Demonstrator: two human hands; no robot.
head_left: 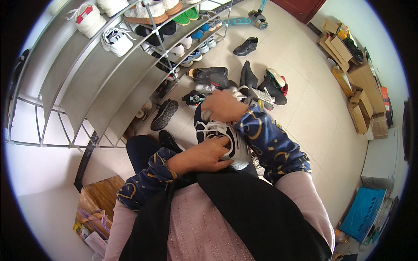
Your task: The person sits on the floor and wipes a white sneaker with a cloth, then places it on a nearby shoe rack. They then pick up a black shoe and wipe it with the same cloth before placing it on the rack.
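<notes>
A white and black lace-up sneaker (239, 146) rests on my lap, its white laces (214, 126) loose over the tongue. My left hand (204, 155) lies on the shoe's opening, with fingers in and around the collar. My right hand (223, 106) is curled over the toe end, slightly blurred, with something pale and greyish partly showing under the fingers; what it is I cannot tell. Beyond my hands, a heap of dark and white shoes lies on the tiled floor, among them a grey-white sneaker (261, 95) and a black ankle boot (249, 75).
A metal-framed shoe rack (107, 81) with grey fabric shelves stands at the left, shoes on its upper tiers. One dark sneaker (164, 115) lies beside it. A scooter (240, 21) stands at the back. Cardboard boxes (367, 86) and a blue crate (362, 213) line the right wall.
</notes>
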